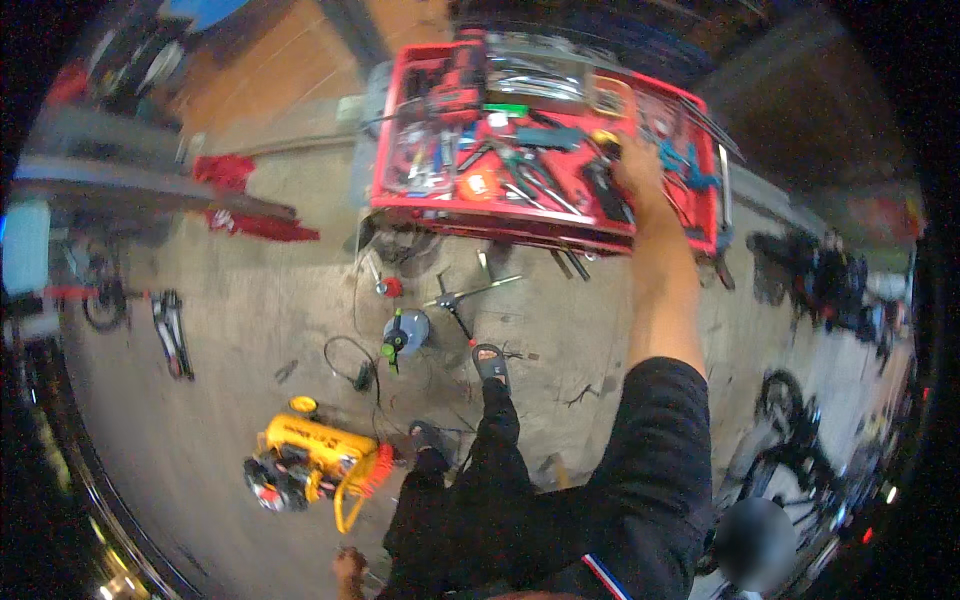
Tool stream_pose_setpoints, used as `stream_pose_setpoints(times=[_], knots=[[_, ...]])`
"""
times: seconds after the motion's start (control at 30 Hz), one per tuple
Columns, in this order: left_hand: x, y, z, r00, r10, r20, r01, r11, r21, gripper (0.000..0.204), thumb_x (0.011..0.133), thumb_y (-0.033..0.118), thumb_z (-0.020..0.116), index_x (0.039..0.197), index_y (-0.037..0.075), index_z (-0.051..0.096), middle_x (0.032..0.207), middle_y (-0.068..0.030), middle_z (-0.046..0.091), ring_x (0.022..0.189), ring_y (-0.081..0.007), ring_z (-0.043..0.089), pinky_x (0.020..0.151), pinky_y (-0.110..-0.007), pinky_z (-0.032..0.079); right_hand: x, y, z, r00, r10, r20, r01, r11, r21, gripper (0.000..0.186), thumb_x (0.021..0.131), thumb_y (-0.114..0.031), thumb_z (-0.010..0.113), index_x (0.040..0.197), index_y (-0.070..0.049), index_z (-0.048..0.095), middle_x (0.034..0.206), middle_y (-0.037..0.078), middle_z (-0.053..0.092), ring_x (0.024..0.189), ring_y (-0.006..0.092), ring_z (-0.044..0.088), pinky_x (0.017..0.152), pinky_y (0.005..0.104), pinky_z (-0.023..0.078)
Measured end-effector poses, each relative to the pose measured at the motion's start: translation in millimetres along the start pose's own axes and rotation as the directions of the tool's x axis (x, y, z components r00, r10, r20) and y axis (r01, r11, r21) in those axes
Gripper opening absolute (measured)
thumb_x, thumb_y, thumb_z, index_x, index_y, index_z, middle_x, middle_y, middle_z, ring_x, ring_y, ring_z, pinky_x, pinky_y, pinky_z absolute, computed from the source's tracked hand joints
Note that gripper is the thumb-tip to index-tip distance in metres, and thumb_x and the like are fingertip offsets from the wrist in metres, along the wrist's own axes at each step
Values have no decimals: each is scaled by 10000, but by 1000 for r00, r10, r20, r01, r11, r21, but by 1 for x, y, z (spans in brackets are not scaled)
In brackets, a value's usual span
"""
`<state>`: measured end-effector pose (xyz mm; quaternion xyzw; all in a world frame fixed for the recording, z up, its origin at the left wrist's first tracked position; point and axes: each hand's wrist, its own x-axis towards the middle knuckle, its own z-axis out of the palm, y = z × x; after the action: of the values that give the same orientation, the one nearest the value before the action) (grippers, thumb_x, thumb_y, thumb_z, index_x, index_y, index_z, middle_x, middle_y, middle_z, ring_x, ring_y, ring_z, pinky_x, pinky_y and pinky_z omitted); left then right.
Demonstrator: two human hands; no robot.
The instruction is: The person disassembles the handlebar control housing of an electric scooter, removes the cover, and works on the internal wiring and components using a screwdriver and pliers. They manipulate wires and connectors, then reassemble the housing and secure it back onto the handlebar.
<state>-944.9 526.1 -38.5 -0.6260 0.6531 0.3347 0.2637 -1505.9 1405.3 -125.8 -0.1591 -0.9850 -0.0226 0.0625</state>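
Observation:
My right arm stretches forward to a red tool tray [480, 212]. My right hand [637, 168] is down among the tools there, beside a black-handled tool [603, 190] and a yellow-and-black item [604, 138]. Blur hides its fingers, so a grip cannot be made out. Pliers with dark green handles [540, 180], an orange-and-white round item [478, 183] and a red-and-black power tool [460, 85] lie to its left. Low in the view, my left hand [350, 566] hangs with curled fingers; a thin object seems to poke out of it.
A yellow air compressor [320, 445] stands on the floor at left. A four-way lug wrench [450, 299], a grey-blue round container [410, 330] and a black hose [345, 345] lie before my feet. Bicycle-like frames [800, 450] stand at right; red cloth [235, 180] hangs at left.

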Motion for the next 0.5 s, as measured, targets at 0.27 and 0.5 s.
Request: stream_pose_setpoints(times=[0.27, 0.5], knots=[[-74, -12, 31, 949, 295, -108, -294, 955, 28, 221, 838, 200, 555, 736, 7, 583, 577, -55, 540, 486, -166, 516, 457, -321, 407, 34, 22, -45, 969, -156, 190, 144, 987, 74, 446, 887, -332, 596, 1191, -7, 578, 992, 192, 672, 911, 328, 649, 770, 404, 507], [-57, -95, 64, 997, -38, -71, -5, 855, -519, 251, 845, 162, 569, 1057, 28, 571, 715, -32, 580, 597, -133, 547, 511, -289, 449, -50, -87, -201, 961, -174, -214, 257, 846, 467, 551, 894, -257, 640, 1292, 68, 442, 1203, 218, 575, 1049, 284, 587, 940, 361, 454]])
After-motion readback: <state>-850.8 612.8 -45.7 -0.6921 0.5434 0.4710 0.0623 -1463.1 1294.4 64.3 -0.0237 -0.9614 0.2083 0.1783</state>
